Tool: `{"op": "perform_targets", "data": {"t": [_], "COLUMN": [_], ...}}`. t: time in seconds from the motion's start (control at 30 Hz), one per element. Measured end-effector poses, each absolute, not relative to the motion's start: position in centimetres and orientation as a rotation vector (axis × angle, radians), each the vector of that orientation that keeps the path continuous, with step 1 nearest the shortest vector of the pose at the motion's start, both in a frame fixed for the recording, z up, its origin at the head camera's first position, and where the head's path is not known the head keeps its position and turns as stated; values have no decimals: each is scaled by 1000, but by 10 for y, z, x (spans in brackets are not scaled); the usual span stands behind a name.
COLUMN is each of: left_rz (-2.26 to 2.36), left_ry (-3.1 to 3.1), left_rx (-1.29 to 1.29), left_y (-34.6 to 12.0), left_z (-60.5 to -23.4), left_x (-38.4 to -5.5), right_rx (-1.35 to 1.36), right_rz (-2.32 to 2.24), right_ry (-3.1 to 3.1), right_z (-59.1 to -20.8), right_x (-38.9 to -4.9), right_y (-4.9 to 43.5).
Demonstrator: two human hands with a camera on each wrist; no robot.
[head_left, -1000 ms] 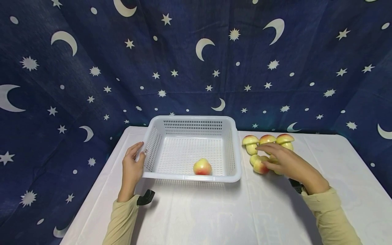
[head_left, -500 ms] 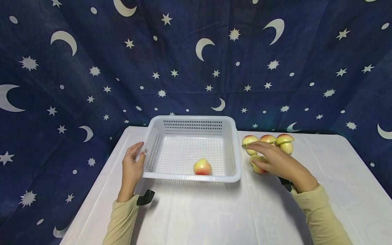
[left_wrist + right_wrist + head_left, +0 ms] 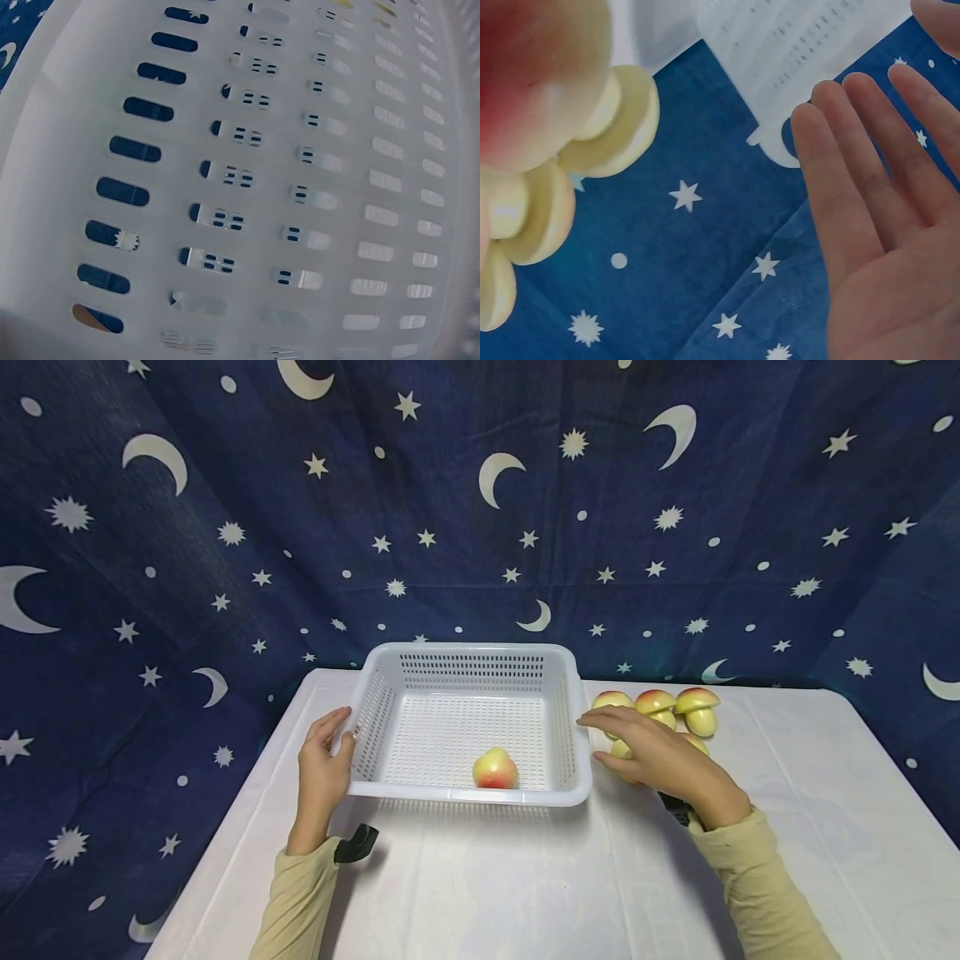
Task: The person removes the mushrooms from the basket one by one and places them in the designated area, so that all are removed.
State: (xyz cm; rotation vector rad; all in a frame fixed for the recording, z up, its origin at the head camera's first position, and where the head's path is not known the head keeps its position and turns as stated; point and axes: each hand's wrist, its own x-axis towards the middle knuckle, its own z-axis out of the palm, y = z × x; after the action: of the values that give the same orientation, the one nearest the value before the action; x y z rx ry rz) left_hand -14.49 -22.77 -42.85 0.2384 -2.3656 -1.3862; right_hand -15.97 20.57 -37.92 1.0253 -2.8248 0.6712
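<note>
A white slotted plastic basket (image 3: pixel 465 794) stands on the table, with a round yellow-and-red toy fruit, peach-like (image 3: pixel 495 768), near its front wall. My left hand (image 3: pixel 322 768) rests at the basket's left side, fingers relaxed; slots of the basket wall (image 3: pixel 277 202) fill the left wrist view. My right hand (image 3: pixel 652 756) has straight, spread fingers, with fingertips right by the basket's right rim. Nothing lies in its palm (image 3: pixel 900 292). Beneath and behind it are yellow toy mushrooms (image 3: pixel 700 720) with reddish caps, partly hidden. A large red-and-yellow rounded piece (image 3: pixel 532 82) looms in the right wrist view.
A white cloth (image 3: pixel 510 877) covers the table. Behind it hangs a dark blue curtain (image 3: pixel 450 485) with moons and stars. Several mushrooms form a row right of the basket, at the table's back.
My right hand has moved left, from over the mushrooms to the basket's right side, uncovering more of the right-hand mushrooms. My left hand, the basket and the toy fruit inside stay put.
</note>
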Motion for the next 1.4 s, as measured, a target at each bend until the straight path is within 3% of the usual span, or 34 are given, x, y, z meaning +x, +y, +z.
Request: {"op": "perform_targets", "data": {"t": [1.4], "left_rz": [-1381], "left_ry": [-2370], "left_rx": [241], "left_y": [-227], "left_z": [-427], "left_x": [-146], "right_rx": [1184], "right_rz": [634], "right_ry": [-2756], "right_z": [-371], "right_x": [-145], "right_y": [129]}}
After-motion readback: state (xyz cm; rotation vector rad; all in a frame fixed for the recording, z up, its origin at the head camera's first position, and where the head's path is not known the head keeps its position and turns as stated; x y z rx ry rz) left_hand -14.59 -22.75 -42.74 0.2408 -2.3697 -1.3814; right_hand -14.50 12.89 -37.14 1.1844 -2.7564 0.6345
